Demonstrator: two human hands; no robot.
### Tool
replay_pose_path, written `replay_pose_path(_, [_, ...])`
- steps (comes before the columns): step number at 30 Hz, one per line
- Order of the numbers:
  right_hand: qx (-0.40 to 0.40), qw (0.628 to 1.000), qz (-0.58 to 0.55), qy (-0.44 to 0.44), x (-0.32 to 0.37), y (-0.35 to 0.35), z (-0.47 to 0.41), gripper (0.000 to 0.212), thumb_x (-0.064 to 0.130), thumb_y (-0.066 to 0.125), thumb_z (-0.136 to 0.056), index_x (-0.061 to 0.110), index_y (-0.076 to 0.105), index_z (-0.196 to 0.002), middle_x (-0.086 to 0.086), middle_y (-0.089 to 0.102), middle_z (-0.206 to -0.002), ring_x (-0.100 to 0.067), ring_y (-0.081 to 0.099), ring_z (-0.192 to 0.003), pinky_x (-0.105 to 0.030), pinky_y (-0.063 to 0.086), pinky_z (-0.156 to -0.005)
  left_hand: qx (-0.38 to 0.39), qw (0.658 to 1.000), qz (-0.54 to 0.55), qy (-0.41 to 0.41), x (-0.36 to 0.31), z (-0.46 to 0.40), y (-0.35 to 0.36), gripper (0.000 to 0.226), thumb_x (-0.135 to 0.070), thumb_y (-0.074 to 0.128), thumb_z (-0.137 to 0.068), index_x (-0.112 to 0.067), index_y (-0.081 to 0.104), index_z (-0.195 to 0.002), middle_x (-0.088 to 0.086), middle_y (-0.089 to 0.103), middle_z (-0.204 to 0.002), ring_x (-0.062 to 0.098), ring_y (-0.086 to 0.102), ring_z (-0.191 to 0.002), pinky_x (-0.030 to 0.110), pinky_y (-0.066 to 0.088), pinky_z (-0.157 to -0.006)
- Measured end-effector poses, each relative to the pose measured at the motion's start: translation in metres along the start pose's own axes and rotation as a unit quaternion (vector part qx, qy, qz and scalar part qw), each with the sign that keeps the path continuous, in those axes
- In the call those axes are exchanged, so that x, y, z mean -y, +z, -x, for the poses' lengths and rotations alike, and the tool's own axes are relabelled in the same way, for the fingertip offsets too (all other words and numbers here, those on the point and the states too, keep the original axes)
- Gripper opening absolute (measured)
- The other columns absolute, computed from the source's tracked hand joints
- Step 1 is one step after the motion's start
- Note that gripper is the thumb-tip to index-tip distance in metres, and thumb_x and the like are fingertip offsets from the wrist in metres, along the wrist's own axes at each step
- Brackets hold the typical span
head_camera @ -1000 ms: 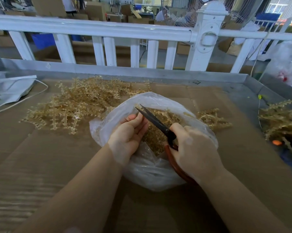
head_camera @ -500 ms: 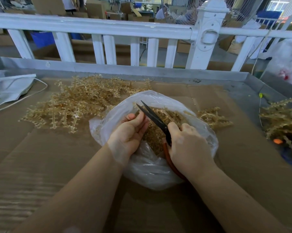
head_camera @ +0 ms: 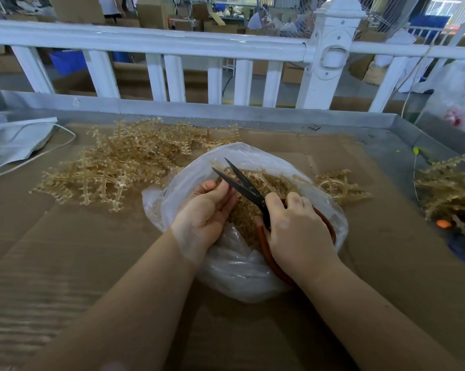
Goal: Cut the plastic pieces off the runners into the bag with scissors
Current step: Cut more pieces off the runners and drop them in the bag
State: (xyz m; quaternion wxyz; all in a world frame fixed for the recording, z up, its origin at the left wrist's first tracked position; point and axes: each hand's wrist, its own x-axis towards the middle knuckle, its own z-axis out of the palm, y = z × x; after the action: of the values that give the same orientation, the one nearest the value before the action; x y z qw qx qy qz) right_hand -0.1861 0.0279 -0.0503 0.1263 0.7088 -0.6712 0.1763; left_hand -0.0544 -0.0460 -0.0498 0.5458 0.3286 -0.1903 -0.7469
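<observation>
A clear plastic bag (head_camera: pixel 234 266) lies open on the cardboard-covered table, holding several loose golden plastic pieces (head_camera: pixel 269 188). My right hand (head_camera: pixel 298 231) grips the red handles of black-bladed scissors (head_camera: pixel 239 180), whose blades are parted above the bag's mouth. My left hand (head_camera: pixel 207 210) is inside the bag's opening, fingers curled round something small next to the lower blade; what it holds is hidden. A heap of golden runners (head_camera: pixel 119 167) lies behind and left of the bag.
More golden runners (head_camera: pixel 341 186) lie right of the bag, and another pile (head_camera: pixel 450 188) sits at the right edge. Grey-white bags with a cord (head_camera: pixel 14 140) lie far left. A white railing (head_camera: pixel 172 46) runs behind the metal tray rim (head_camera: pixel 199 111).
The scissor blades have opened wider. My right hand slid a little toward me and to the left on the handles. My left hand stays in the bag.
</observation>
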Motion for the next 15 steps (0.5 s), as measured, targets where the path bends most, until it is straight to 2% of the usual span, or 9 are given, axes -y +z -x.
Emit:
replay_pose_path(3, [-0.015, 1.0, 0.009, 0.001, 0.0011, 0.0019, -0.0002, 0.02, 0.028, 0.058, -0.092, 0.009, 0.059, -0.101, -0.016, 0.058, -0.085, -0.031, 0.058, -0.078, -0.036, 0.047, -0.055, -0.003, 1.0, 0.005, -0.001, -0.0004, 0.0011, 0.0014, 0.033, 0.004, 0.051, -0.091, -0.017, 0.04, -0.067, 0.002, 0.069, -0.06, 0.009, 0.068, -0.057, 0.02, 0.057, -0.061])
replay_pose_path(7, [-0.039, 0.999, 0.025, 0.003, 0.001, 0.002, -0.0006, 0.017, 0.023, 0.069, -0.084, 0.008, 0.062, -0.091, -0.014, 0.06, -0.075, -0.029, 0.06, -0.067, -0.03, 0.042, -0.048, -0.016, 1.0, 0.004, 0.0, -0.0007, 0.0021, 0.0035, 0.034, 0.002, 0.055, -0.089, -0.017, 0.04, -0.066, 0.002, 0.069, -0.061, 0.009, 0.068, -0.056, 0.019, 0.056, -0.06])
replay_pose_path(15, [-0.056, 0.998, 0.035, -0.001, 0.0025, 0.0011, 0.0001, 0.015, 0.019, 0.071, -0.083, 0.008, 0.064, -0.089, -0.013, 0.059, -0.072, -0.028, 0.058, -0.063, -0.028, 0.039, -0.045, -0.038, 0.999, 0.012, 0.001, 0.0002, 0.0011, 0.0049, 0.035, 0.0, 0.057, -0.089, -0.018, 0.039, -0.066, 0.001, 0.069, -0.061, 0.008, 0.066, -0.056, 0.018, 0.055, -0.058])
